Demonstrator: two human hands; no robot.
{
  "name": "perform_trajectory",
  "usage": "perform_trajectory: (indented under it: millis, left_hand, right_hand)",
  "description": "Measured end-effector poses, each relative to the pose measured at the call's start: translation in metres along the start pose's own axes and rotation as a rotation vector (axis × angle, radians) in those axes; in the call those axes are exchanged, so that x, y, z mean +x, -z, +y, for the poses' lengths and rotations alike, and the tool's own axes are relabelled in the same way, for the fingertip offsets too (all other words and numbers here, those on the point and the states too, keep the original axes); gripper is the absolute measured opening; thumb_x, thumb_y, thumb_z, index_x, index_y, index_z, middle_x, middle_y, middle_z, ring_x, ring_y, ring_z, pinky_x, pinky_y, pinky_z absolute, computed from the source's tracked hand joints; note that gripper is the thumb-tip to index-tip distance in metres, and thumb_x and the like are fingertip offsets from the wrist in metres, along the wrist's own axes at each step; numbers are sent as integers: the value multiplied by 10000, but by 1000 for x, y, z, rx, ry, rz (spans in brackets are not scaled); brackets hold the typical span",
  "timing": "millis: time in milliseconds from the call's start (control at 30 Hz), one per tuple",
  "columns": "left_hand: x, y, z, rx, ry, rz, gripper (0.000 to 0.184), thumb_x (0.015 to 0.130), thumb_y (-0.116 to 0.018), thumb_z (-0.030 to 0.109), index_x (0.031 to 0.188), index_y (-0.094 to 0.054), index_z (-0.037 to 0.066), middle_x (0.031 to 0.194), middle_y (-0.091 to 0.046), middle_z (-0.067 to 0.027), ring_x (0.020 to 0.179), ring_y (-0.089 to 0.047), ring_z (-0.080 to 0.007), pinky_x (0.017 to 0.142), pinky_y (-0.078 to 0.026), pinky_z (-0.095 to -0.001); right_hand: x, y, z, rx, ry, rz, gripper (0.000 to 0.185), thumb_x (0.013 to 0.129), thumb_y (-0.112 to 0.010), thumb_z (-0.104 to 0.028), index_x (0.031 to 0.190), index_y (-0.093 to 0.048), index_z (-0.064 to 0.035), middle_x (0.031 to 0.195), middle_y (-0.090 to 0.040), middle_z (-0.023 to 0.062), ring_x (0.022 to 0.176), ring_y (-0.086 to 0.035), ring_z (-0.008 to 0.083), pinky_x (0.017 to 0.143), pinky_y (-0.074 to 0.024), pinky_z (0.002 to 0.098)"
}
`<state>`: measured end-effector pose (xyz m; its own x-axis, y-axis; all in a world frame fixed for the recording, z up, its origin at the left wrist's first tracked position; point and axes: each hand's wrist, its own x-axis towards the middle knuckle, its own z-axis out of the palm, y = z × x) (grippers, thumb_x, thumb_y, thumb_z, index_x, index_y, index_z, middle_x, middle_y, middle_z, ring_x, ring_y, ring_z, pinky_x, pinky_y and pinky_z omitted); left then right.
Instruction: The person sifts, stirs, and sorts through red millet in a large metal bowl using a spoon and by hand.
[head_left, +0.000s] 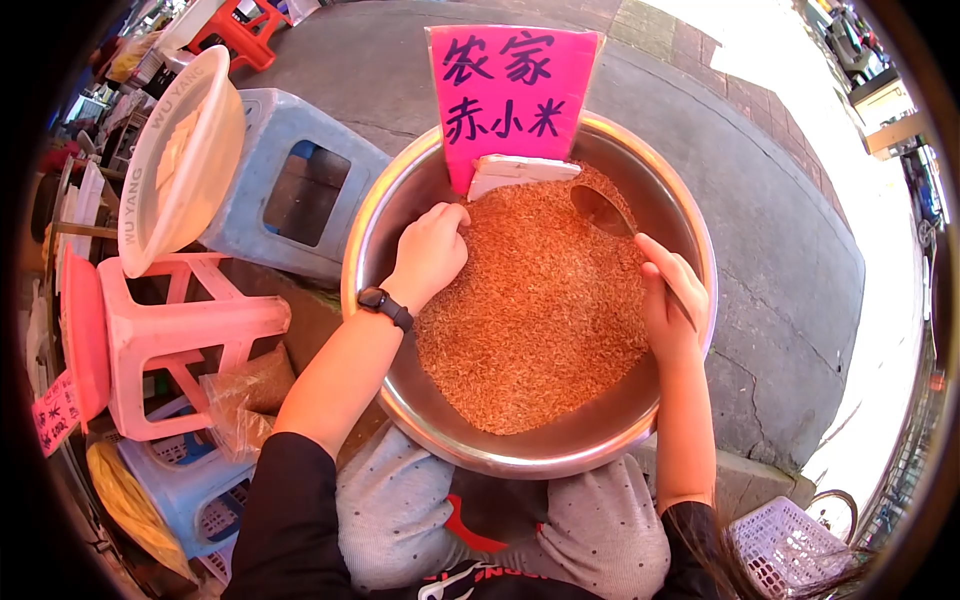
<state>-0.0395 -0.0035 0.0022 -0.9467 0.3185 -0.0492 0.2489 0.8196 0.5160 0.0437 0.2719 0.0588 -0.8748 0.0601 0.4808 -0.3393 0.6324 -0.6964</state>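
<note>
A large metal bowl holds reddish-brown grain. My right hand is closed round the handle of a metal ladle, whose bowl rests on the grain at the upper right. At the left inner side of the bowl, my left hand has its fingers curled over the grain's edge; what they hold, if anything, is hidden. A pink sign with black characters stands upright at the bowl's far side, with a white block at its foot.
A blue stool and a tilted pale basin stand at the upper left. Below them are a pink stool and a bag of grain. A white basket is at the lower right, a red stool farther back.
</note>
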Motion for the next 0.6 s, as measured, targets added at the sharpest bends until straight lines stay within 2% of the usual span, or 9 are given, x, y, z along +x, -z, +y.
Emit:
perform_trajectory:
  millis: [67,167,300,433,533,600]
  left_hand:
    - [1,-1,4,-77,-60,77,347,733,-433,-23,1062,-536,18,1124,-539,-155,1024,-528,-331,873,-439,-383]
    - [2,-5,7,-177,-184,154,375,719,-439,-34,1083,-519,5,1167,-504,-171,1080,-497,-335,920,-415,-375]
    - [4,2,10,-222,-252,254,428,694,-456,-47,1117,-504,-4,1184,-486,-180,1098,-483,-350,941,-400,-392]
    - [6,2,11,-273,-226,328,475,687,-460,-55,1156,-499,16,1236,-455,-186,1128,-464,-356,955,-392,-399]
    - [4,0,11,-256,-208,284,523,692,-465,-53,1203,-490,51,1271,-429,-190,1144,-451,-367,965,-384,-411]
    - [4,0,10,-251,-192,259,539,711,-445,-62,1235,-475,61,1315,-386,-174,1193,-424,-327,969,-379,-368]
  right_hand:
    - [1,-6,0,-67,85,-70,244,785,-653,-59,1029,-653,-70,717,-585,86,627,-577,207,564,-457,286]
    - [2,-15,-1,-124,163,-72,279,764,-667,-48,1040,-657,-87,731,-589,81,629,-579,199,568,-461,292]
    - [0,-17,0,-46,205,-24,382,677,-673,1,1042,-664,-112,800,-613,65,674,-597,195,595,-483,305]
    - [3,-17,2,-173,254,-180,396,666,-631,-33,1049,-660,-126,924,-624,49,799,-600,208,704,-473,318]
    - [2,-18,1,-342,275,-299,390,698,-595,-106,1083,-639,-154,995,-623,37,914,-582,216,823,-426,334]
    - [2,-22,2,-410,291,-278,388,704,-609,-113,1090,-633,-149,1023,-622,41,925,-581,213,828,-424,341]
